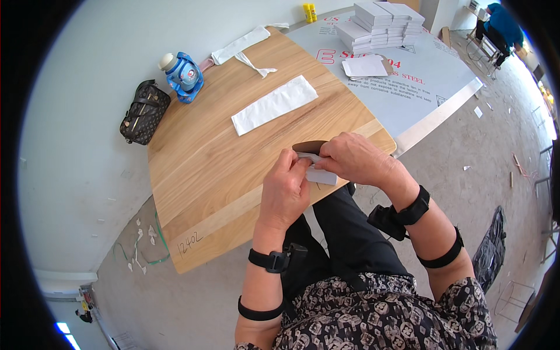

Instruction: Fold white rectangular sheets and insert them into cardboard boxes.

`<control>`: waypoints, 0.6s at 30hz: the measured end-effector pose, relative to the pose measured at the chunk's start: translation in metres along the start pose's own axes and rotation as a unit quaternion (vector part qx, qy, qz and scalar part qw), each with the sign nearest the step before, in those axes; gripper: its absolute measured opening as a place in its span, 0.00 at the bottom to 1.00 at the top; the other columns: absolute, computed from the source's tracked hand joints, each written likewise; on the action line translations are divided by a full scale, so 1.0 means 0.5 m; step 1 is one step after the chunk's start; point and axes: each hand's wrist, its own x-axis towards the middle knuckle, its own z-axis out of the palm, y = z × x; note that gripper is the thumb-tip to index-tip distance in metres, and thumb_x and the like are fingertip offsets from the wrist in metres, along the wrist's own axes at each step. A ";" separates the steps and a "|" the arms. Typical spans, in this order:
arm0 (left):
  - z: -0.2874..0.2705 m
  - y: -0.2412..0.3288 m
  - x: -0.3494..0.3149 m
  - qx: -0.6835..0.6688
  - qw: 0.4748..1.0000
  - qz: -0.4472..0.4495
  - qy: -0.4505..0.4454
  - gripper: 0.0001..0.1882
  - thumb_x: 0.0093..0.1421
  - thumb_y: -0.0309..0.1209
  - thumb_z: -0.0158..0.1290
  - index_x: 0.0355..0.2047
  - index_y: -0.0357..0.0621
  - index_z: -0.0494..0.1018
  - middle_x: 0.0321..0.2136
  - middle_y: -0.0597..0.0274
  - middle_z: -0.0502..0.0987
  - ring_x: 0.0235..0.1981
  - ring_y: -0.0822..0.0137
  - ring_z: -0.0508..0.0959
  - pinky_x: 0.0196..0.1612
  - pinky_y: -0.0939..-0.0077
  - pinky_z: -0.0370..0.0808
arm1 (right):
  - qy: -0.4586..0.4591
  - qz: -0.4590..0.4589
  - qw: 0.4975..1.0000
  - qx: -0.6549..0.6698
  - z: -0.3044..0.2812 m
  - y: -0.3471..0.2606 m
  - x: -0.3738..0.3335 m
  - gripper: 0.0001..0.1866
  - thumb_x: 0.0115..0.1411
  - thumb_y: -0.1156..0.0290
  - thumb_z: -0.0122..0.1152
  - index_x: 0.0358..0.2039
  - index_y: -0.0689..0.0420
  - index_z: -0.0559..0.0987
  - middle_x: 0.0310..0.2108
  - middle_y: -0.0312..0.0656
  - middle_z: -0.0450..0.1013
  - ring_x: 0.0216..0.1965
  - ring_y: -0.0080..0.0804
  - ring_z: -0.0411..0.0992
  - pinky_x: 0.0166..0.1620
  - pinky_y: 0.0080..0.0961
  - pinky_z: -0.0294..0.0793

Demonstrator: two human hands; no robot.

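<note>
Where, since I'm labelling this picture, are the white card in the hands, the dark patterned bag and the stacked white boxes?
White card (322, 177), head view: its lower flap.
Dark patterned bag (143, 116), head view: its patterned body.
Stacked white boxes (382, 29), head view: middle of the pile.

Left hand (286, 189) and right hand (361, 160) sit close together, fingers (284, 160) curled inward (both forearms (261, 287) reach from the near side).

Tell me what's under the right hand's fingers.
Past the fingers of the right hand, white card and a brown surface show. The part being pinched is covered, so its shape there cannot be told.
</note>
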 end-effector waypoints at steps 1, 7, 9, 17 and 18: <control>-0.001 -0.001 -0.002 0.001 1.000 -0.001 0.000 0.14 0.45 0.13 0.50 0.34 0.33 0.76 0.31 0.56 0.70 0.28 0.57 0.75 0.30 0.68 0.74 | -0.008 0.012 1.000 0.010 -0.002 -0.006 0.001 0.14 0.57 0.66 0.58 0.23 0.64 0.80 0.24 0.54 0.75 0.32 0.52 0.75 0.37 0.41 0.73; 0.000 0.001 -0.001 -0.006 1.000 -0.007 -0.005 0.14 0.45 0.14 0.50 0.34 0.33 0.76 0.31 0.56 0.69 0.28 0.58 0.75 0.30 0.69 0.74 | 0.025 0.053 0.998 0.003 0.017 -0.001 0.007 0.15 0.57 0.62 0.59 0.24 0.62 0.80 0.24 0.54 0.75 0.30 0.52 0.75 0.35 0.42 0.74; 0.000 0.002 0.001 -0.003 1.000 -0.007 -0.006 0.14 0.45 0.14 0.50 0.34 0.33 0.76 0.30 0.56 0.69 0.28 0.58 0.75 0.30 0.68 0.74 | 0.027 0.064 0.998 -0.003 0.015 -0.004 0.008 0.14 0.56 0.63 0.59 0.24 0.62 0.80 0.24 0.53 0.76 0.31 0.52 0.76 0.35 0.41 0.75; 0.005 0.003 -0.002 -0.004 1.000 -0.010 -0.006 0.13 0.46 0.15 0.52 0.34 0.33 0.75 0.31 0.55 0.68 0.30 0.55 0.75 0.32 0.65 0.75 | 0.056 0.091 0.993 -0.044 0.012 -0.023 0.012 0.11 0.52 0.64 0.61 0.22 0.59 0.82 0.19 0.49 0.74 0.24 0.48 0.74 0.30 0.39 0.72; 0.006 0.001 -0.005 0.002 1.000 -0.003 0.007 0.14 0.45 0.15 0.53 0.35 0.34 0.75 0.31 0.55 0.69 0.29 0.57 0.76 0.30 0.68 0.75 | 0.037 0.102 0.993 -0.055 0.007 -0.032 0.015 0.10 0.51 0.65 0.61 0.21 0.58 0.82 0.21 0.48 0.75 0.26 0.46 0.74 0.30 0.38 0.72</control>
